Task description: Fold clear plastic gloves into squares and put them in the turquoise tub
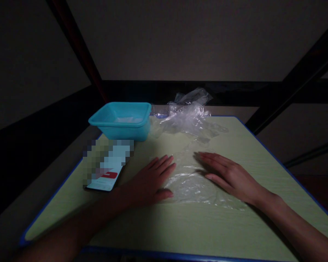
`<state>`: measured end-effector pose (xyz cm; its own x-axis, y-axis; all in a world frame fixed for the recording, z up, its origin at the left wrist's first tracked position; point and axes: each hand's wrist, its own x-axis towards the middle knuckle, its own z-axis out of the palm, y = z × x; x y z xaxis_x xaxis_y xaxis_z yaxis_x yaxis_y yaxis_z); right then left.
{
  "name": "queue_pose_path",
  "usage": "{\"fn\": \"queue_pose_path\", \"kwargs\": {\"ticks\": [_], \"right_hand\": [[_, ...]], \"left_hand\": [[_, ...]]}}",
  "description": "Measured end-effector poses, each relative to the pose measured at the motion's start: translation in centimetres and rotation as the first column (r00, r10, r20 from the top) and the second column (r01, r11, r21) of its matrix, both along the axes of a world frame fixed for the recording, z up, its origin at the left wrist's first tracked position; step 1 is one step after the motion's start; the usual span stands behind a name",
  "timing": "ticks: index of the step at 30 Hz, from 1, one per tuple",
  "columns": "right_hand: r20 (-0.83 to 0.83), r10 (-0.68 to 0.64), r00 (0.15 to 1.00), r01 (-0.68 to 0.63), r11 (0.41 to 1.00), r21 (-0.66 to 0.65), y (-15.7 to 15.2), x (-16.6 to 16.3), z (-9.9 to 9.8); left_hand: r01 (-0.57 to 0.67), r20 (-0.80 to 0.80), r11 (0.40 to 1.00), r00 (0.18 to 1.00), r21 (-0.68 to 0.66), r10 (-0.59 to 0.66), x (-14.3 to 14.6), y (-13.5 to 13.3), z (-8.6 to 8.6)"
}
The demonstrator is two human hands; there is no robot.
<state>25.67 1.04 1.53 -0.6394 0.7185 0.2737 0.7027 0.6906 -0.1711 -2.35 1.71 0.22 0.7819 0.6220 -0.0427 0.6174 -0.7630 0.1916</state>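
A clear, crinkled plastic bag (190,185) lies spread out on the table between my hands. My left hand (153,180) rests flat at the bag's left side, its fingers apart and stretched out. On the other side, my right hand (229,174) is over the bag's right part with fingers extended and the thumb apart; whether it touches the film I cannot tell. Neither hand grips anything. Behind them sits a heap of crumpled clear plastic bags (187,116) at the table's far edge.
A turquoise plastic basin (120,123) stands at the far left with something whitish inside. In front of it lies a lit phone (105,180), partly blurred out. The pale green table (202,233) has a blue rim, and a dim wall rises behind it.
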Motion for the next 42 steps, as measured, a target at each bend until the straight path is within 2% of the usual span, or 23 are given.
{"fn": "queue_pose_path", "kwargs": {"ticks": [5,8,11,14,16,23,27,33,37,42], "right_hand": [[-0.125,-0.132,0.983,0.136,0.99,0.028,1.8,0.2,0.7],[-0.085,-0.081,0.993,0.08,0.997,-0.024,4.2,-0.2,1.5],[0.039,0.017,0.999,-0.013,0.994,-0.111,6.6,-1.3,2.4],[0.174,0.046,0.984,-0.002,0.969,-0.245,8.3,-2.7,3.3],[0.216,0.047,0.975,0.018,0.958,-0.286,9.0,-3.4,3.6],[0.241,0.053,0.969,0.058,0.901,-0.43,11.3,-3.7,3.5],[0.187,0.08,0.979,0.024,0.869,-0.495,11.7,-3.8,3.4],[0.029,0.012,0.999,0.002,0.892,-0.451,10.6,-3.4,3.0],[-0.092,-0.055,0.994,0.014,0.917,-0.398,9.5,-3.0,2.3],[-0.221,-0.128,0.967,0.055,0.949,-0.31,8.0,-2.8,1.9]], "left_hand": [[0.006,-0.044,1.0,0.999,0.017,-0.006,0.3,-0.8,0.7],[0.013,-0.019,0.999,1.0,0.051,-0.012,0.2,-1.0,0.9],[0.023,0.037,0.995,0.999,0.092,-0.026,0.1,-1.0,0.8],[0.021,0.074,0.992,0.997,0.121,-0.03,0.2,-0.9,0.8],[0.011,0.1,0.99,0.995,0.139,-0.026,0.2,-0.9,0.9],[-0.031,0.231,0.983,0.973,0.181,-0.012,0.8,-0.4,1.4],[0.024,0.215,0.978,0.974,0.206,-0.069,2.3,0.5,1.7],[0.042,0.15,0.976,0.986,0.214,-0.075,4.1,1.1,1.2],[0.054,0.167,0.974,0.982,0.219,-0.092,4.3,1.2,0.5],[0.013,0.157,0.981,0.987,0.194,-0.044,4.2,1.2,0.4]]}}
